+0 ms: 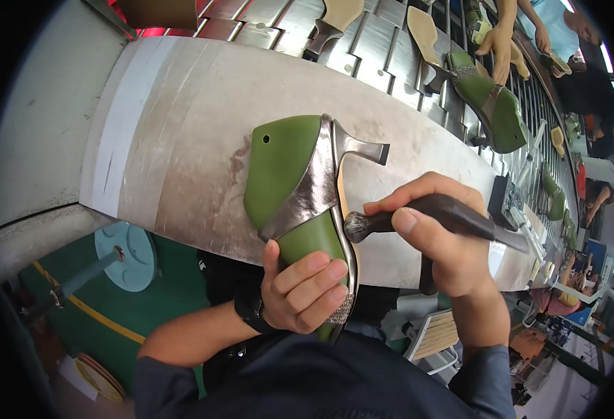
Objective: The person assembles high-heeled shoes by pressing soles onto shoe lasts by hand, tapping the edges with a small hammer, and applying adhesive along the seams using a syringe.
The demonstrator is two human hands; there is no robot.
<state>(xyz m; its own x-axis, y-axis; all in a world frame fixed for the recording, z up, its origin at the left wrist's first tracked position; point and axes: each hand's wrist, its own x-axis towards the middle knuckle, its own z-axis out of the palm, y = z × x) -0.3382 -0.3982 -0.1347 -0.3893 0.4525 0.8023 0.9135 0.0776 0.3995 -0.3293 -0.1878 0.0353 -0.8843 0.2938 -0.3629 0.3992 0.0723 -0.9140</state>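
Note:
A silvery heeled shoe [314, 183] sits on a green shoe last [279, 171], lying on its side with the heel pointing right. My left hand [303, 288] is closed round its toe part, thumb on the green last and fingers over the front. In my right hand [447, 241] is a dark shoemaker's hammer [454, 211], gripped around its head. Its round face is at the edge of the sole, touching or very close to it; I cannot tell which. The flat end sticks out to the right, and part of the handle shows below my hand.
A pale worktop [195, 140] lies under the shoe. Beyond it runs a metal slatted conveyor [265, 35] with tan soles on heels [422, 31] and another shoe on a green last [492, 105]. A co-worker's hand [497, 52] reaches near that shoe. A blue round stool [143, 258] stands lower left.

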